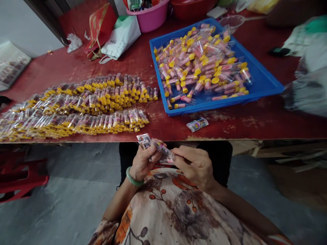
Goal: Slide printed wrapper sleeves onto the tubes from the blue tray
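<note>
While both hands work over the lap, just off the front edge of the red table (163,128), the tube (163,149) sits tilted between them. Left hand (145,159) pinches one end between thumb and fingers, with printed cards (143,140) tucked in the same grip; right hand (195,165) has thumb and index finger pinched at the other end, remaining fingers curled in. Clear film shows under the tube; can't tell if attached. Main risk: left grip shares tube and cards, so loosening for one could drop the other onto the lap or floor, nothing visible beneath as a catch. Pressing too hard on thin plastic might crease it. Stacked tubes (109,98) on the left lie in layered rows, nearest row close to the table edge; a sleeve or elbow bump could start a slide. Blue tray (264,83) holds a loose heap of yellow-capped tubes with pink contents, piled highest toward the back, so pulling from low down may topple some. Pink basin (150,17) behind has mixed small items, unclear; red basin (191,10) beside it, contents unreadable. Loose card (197,124) lies just in front of the tray.
</note>
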